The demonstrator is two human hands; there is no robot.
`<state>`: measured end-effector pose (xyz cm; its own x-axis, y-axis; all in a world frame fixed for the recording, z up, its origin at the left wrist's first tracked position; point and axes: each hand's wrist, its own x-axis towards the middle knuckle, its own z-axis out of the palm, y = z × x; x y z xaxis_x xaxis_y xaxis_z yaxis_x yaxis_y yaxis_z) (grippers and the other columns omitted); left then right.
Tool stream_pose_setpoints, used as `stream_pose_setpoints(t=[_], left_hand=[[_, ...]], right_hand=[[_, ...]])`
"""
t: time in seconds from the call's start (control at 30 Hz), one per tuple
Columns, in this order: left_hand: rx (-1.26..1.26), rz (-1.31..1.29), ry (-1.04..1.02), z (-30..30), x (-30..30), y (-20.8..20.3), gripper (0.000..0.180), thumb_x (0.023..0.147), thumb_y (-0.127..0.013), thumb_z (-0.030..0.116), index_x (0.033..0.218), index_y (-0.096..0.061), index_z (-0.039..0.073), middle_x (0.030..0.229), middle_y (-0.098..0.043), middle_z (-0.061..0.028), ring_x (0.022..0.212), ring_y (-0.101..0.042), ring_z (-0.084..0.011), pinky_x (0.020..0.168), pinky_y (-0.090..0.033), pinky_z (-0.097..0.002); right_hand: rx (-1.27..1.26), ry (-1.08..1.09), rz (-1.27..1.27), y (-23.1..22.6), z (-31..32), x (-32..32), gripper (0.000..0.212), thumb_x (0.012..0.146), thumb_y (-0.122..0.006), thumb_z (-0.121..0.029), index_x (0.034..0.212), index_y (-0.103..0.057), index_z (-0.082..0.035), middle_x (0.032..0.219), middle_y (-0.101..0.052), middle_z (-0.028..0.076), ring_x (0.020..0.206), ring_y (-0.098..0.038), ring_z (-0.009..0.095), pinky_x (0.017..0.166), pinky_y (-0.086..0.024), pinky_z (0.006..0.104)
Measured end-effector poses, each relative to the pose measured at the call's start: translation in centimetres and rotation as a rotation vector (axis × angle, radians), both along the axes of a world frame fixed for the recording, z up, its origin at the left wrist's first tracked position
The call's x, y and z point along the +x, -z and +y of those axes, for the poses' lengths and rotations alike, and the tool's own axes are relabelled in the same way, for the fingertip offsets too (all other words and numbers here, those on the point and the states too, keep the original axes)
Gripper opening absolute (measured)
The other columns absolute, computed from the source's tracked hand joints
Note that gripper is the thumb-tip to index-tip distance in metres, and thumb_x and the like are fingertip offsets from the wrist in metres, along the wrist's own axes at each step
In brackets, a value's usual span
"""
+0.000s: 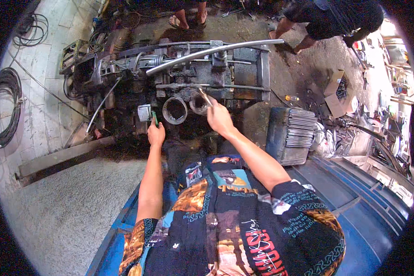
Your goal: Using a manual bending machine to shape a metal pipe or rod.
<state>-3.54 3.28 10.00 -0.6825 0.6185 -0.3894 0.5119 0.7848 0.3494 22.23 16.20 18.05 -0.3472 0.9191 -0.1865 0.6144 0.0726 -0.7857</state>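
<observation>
My left hand (pixel 156 134) is closed round the green handle (pixel 155 118) of a tool. Beside the handle is a pale silvery, box-like piece (pixel 144 113); whether the two are joined I cannot tell. In my right hand (pixel 220 118) is a slim stick-like tool (pixel 205 96) with a light brown end, its kind unclear. That end is over a dark round opening (pixel 198 105) in the greasy machine frame (pixel 244 94). Between my hands sits a wide metal ring (pixel 175 111), open at the top. Neither hand visibly touches it.
A long bare metal pipe (pixel 211 51) lies slanted across the frame. To the right stand a ribbed metal box (pixel 290 135) and an open cardboard box (pixel 340 94). Coiled hose (pixel 8 108) hangs at the left wall. Two people stand beyond the frame. Blue metalwork (pixel 354 193) is near me.
</observation>
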Motion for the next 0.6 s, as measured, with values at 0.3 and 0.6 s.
stream_pose_setpoints(t=[0.3,0.6], left_hand=[[0.027,0.013,0.065,-0.4,-0.6,0.9,0.051,0.091,-0.056,0.023,0.140,-0.047,0.017,0.110,-0.064,-0.0272,0.101,-0.061,-0.0445,0.087,-0.049,-0.0497],[-0.035,0.004,0.036,0.1,0.3,-0.3,0.053,0.089,-0.058,0.024,0.139,-0.047,0.009,0.114,-0.062,-0.0282,0.104,-0.060,-0.0447,0.091,-0.047,-0.0481]], right_hand=[[-0.047,0.261,-0.378,8.1,0.7,11.9,0.042,0.095,-0.044,-0.020,0.134,-0.044,-0.003,0.111,-0.056,0.028,0.091,-0.061,0.047,0.080,-0.050,0.0546],[-0.005,0.600,-0.329,14.1,2.9,11.6,0.039,0.076,-0.060,-0.007,0.111,-0.049,0.005,0.106,-0.053,0.031,0.098,-0.056,0.047,0.087,-0.046,0.0511]])
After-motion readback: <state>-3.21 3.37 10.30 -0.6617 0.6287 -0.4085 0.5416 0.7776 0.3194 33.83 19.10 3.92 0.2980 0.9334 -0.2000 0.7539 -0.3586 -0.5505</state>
